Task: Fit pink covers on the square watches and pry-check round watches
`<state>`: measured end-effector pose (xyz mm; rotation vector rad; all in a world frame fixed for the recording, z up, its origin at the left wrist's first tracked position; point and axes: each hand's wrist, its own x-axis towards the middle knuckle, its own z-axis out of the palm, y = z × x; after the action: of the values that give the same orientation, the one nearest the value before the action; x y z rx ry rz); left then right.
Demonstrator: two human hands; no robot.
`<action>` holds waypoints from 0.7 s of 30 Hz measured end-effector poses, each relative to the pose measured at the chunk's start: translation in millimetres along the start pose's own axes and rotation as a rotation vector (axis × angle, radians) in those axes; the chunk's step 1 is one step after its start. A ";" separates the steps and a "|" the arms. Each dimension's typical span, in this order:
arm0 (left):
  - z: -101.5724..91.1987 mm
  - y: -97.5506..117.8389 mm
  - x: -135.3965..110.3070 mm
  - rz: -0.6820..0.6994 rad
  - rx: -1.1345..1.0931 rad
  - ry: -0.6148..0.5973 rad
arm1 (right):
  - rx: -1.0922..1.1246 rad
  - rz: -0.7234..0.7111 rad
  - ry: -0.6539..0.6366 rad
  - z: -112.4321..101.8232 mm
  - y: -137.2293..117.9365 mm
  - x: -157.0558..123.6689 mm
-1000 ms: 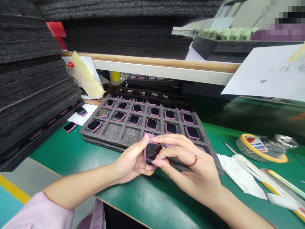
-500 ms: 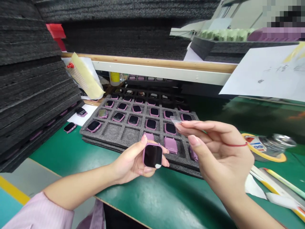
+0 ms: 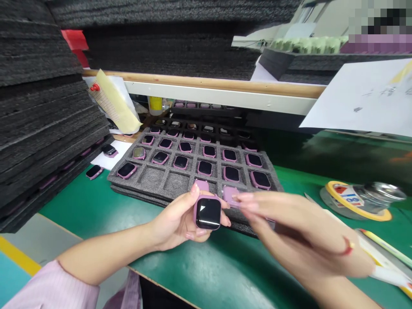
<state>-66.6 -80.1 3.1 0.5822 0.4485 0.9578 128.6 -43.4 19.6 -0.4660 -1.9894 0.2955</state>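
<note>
My left hand [image 3: 175,219] is shut on a pink smartwatch [image 3: 207,213], holding it up just in front of the grey foam tray [image 3: 128,182] with its glossy black screen facing me. A short pink strap stub rises behind the case. My right hand [image 3: 299,231] is blurred by motion, its fingers stretched left to just beside a pink watch [image 3: 231,195] lying face down in the tray. Whether that hand holds anything is hidden by the blur. Several more watches sit in the tray's compartments, screens up.
Tall stacks of dark foam trays [image 3: 41,107] stand at the left, and loose watches [image 3: 94,172] lie beside them. The bench has a green mat [image 3: 234,262]. A tape roll [image 3: 357,200] sits at the right, with a white sheet [image 3: 360,98] hanging above it.
The white-cornered look of the held watch's screen has given way to a glossy face. My right hand has dropped from above the tray toward its front, and the clear film it pinched no longer shows.
</note>
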 end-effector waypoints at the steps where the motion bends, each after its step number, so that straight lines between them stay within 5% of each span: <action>1: -0.1 0.0 0.0 0.000 0.000 -0.006 | -0.019 -0.028 -0.060 -1.9 -3.4 -2.5; 6: 0.7 1.3 -0.2 -0.015 0.022 0.019 | 0.020 0.031 -0.192 -3.8 -19.9 -11.3; 16: -0.3 -1.6 -0.4 0.002 0.074 0.072 | -0.189 -0.247 -0.227 8.8 -15.4 1.0; 21: -2.1 -7.8 -0.2 0.054 0.235 0.037 | -0.141 -0.042 -0.214 21.2 -15.7 1.7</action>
<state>-63.0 -83.1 -3.5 0.7936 0.5858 0.9754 106.0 -56.8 17.9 -0.4981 -2.2362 0.1849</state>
